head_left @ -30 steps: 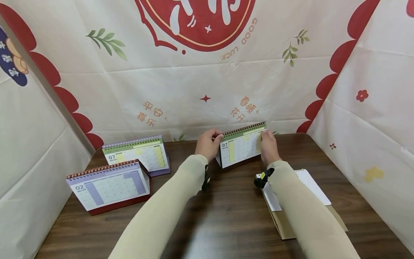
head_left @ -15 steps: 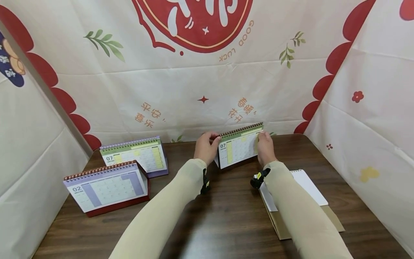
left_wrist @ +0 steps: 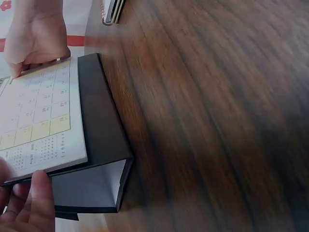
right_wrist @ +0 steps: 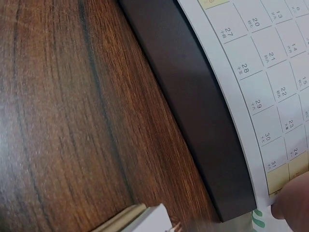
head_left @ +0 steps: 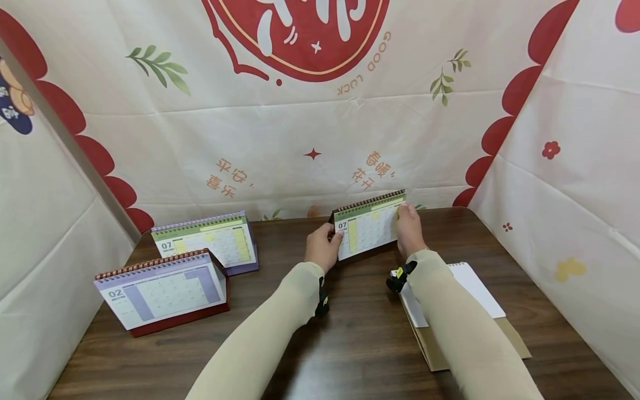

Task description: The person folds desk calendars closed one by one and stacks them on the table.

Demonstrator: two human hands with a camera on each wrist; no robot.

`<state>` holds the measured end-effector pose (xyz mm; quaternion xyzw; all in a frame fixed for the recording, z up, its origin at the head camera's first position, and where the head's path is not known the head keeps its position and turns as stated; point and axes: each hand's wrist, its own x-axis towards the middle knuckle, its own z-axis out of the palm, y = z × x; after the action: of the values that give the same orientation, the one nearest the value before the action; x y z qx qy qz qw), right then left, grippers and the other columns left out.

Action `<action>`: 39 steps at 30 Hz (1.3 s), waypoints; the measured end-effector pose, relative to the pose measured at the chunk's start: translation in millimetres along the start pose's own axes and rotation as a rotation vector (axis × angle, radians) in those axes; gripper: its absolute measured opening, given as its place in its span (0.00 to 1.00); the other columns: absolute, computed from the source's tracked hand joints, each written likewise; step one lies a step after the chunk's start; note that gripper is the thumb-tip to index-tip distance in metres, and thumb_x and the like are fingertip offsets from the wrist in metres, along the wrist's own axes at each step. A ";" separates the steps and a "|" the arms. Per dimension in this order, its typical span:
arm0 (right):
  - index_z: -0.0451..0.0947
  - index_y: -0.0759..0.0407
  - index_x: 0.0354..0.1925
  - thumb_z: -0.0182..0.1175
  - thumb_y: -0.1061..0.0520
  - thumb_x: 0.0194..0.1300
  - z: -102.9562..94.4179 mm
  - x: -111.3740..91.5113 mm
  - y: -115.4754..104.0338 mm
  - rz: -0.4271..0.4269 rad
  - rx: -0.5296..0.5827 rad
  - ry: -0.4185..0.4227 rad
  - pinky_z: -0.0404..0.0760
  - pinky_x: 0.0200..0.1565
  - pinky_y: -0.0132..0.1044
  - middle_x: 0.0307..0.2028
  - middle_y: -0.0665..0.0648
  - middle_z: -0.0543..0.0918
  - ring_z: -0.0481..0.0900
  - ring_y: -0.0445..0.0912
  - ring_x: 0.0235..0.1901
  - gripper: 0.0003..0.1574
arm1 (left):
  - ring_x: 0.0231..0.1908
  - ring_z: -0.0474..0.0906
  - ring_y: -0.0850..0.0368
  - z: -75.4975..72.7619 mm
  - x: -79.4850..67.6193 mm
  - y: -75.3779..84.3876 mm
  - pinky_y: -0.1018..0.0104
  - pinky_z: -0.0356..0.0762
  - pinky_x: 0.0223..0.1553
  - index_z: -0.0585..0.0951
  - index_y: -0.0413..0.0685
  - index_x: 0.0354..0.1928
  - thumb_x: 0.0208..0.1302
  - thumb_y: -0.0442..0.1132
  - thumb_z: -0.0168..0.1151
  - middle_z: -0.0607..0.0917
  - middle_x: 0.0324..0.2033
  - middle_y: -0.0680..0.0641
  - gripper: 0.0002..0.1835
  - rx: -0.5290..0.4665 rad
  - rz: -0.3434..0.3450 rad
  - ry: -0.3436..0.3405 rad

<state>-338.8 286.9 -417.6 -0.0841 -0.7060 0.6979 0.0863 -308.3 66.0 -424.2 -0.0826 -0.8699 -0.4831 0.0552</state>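
Note:
A desk calendar (head_left: 372, 228) with a green header, a page marked 07 and a dark base stands upright at the back of the table. My left hand (head_left: 322, 247) holds its left edge, thumb in front and fingers behind. On the opposite edge, my right hand (head_left: 411, 230) grips with the thumb on the page. The left wrist view shows the hollow side of the dark base (left_wrist: 104, 116) near my left fingers (left_wrist: 42, 198). From the right wrist, only the tip of my right thumb (right_wrist: 294, 205) shows on the page corner; the other fingers are hidden.
At the left stand a purple-header calendar (head_left: 167, 291) on a red base and, behind it, a green-header calendar (head_left: 212, 244) on a purple base. A kraft-coloured calendar (head_left: 512, 339) with white pages lies under my right forearm. A printed cloth (head_left: 280, 133) walls the table's back.
My left hand has moved down from the calendar's top left corner to lower on its left edge. The right hand keeps its hold. The view has shifted slightly.

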 end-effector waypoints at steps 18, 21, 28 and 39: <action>0.39 0.47 0.72 0.26 0.36 0.70 -3.7 12.1 7.9 0.042 -0.133 -0.041 0.43 0.65 0.45 0.67 0.59 0.51 0.46 0.50 0.66 0.37 | 0.26 0.75 0.64 2.1 -5.0 -5.2 0.69 0.73 0.27 0.80 0.54 0.45 0.66 0.51 0.52 0.82 0.30 0.55 0.13 0.077 0.008 0.038; 0.40 0.48 0.72 0.25 0.36 0.71 -4.8 12.9 8.4 0.030 -0.150 -0.057 0.43 0.65 0.46 0.66 0.60 0.53 0.48 0.50 0.65 0.37 | 0.26 0.74 0.64 2.1 -6.8 -4.9 0.68 0.73 0.28 0.80 0.55 0.45 0.66 0.51 0.52 0.81 0.30 0.55 0.13 0.099 0.019 0.047; 0.44 0.49 0.70 0.24 0.36 0.71 -4.4 13.1 9.1 0.041 -0.177 -0.058 0.44 0.64 0.47 0.61 0.61 0.57 0.50 0.51 0.62 0.36 | 0.26 0.75 0.64 4.6 -10.9 -5.7 0.68 0.73 0.28 0.80 0.55 0.45 0.66 0.52 0.53 0.82 0.31 0.55 0.14 0.110 0.019 0.051; 0.44 0.55 0.71 0.29 0.39 0.72 -18.8 10.8 -1.0 0.052 -0.271 -0.107 0.50 0.63 0.51 0.68 0.62 0.52 0.47 0.53 0.67 0.37 | 0.25 0.73 0.63 7.6 -11.4 -3.2 0.69 0.71 0.26 0.78 0.55 0.43 0.66 0.52 0.52 0.80 0.29 0.55 0.12 0.127 0.009 0.060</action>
<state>-344.8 307.8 -416.3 -0.0759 -0.7949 0.6017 0.0183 -297.8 69.7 -432.9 -0.0684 -0.8963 -0.4290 0.0887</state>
